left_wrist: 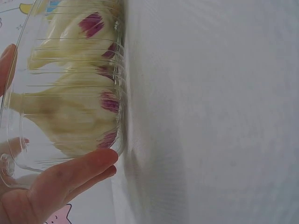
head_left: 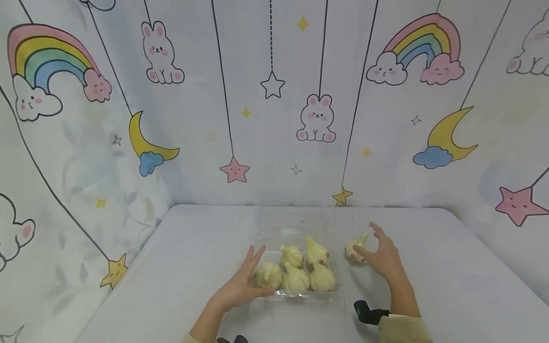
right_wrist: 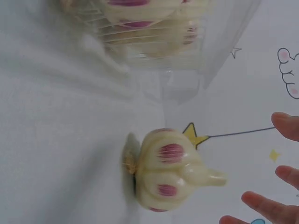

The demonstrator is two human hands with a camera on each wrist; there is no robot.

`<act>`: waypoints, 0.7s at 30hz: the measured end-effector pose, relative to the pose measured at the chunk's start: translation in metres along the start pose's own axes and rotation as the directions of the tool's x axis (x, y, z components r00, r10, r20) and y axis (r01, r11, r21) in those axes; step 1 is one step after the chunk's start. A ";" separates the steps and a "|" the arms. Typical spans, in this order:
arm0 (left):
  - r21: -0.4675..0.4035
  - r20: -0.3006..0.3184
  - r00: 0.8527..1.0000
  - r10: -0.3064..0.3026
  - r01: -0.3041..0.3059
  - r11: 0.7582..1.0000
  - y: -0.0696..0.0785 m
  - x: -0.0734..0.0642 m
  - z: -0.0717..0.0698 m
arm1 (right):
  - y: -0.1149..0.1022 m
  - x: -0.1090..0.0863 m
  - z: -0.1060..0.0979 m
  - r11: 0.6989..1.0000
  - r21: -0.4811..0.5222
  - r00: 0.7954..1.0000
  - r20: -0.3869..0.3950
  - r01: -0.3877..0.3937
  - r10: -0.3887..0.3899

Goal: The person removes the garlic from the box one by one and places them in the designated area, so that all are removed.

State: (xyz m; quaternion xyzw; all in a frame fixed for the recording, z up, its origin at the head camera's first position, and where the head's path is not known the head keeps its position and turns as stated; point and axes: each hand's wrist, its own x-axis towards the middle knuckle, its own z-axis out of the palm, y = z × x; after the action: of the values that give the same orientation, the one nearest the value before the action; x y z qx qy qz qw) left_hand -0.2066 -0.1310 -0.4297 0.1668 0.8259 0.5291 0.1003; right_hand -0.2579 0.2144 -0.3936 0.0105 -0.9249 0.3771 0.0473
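A clear plastic box [head_left: 302, 295] holds several pale garlic bulbs [head_left: 323, 277] with purple patches, which look like models. My left hand [head_left: 239, 284] holds its left end, thumb along the front edge and fingers spread at the left side. In the left wrist view, fingers [left_wrist: 79, 175] lie against the box wall. A single garlic bulb [right_wrist: 166, 170] stands on the table right of the box, stem up. My right hand [head_left: 383, 257] is close by it with thumb and fingers spread. The right wrist view shows those fingertips [right_wrist: 261, 203] apart from the bulb.
The box's transparent lid [head_left: 296, 221] lies folded back behind it. A white cloth covers the table [head_left: 193, 243], and a printed curtain [head_left: 274, 143] closes off the back. A black wrist mount [head_left: 369, 313] sits at the right wrist.
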 end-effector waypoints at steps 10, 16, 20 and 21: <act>0.029 -0.010 1.000 0.010 -0.010 1.000 0.003 -0.001 0.000 | -0.021 -0.008 -0.005 0.999 0.008 0.998 -0.018 0.052 -0.052; 0.026 -0.010 1.000 0.011 -0.011 1.000 0.004 -0.001 -0.001 | -0.031 -0.011 -0.004 0.998 0.020 0.998 -0.012 0.067 -0.067; 0.020 -0.007 1.000 0.001 0.000 1.000 0.003 0.000 0.000 | -0.036 -0.013 -0.002 0.996 0.034 0.997 -0.015 0.082 -0.081; 0.019 -0.008 1.000 -0.004 0.004 1.000 0.003 0.000 0.000 | -0.037 -0.013 -0.001 0.995 0.040 0.995 -0.021 0.095 -0.094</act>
State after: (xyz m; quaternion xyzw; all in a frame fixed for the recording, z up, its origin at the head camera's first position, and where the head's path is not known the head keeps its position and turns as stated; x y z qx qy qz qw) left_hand -0.2057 -0.1303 -0.4268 0.1639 0.8316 0.5218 0.0965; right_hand -0.2429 0.1888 -0.3685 0.0518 -0.9149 0.3934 0.0737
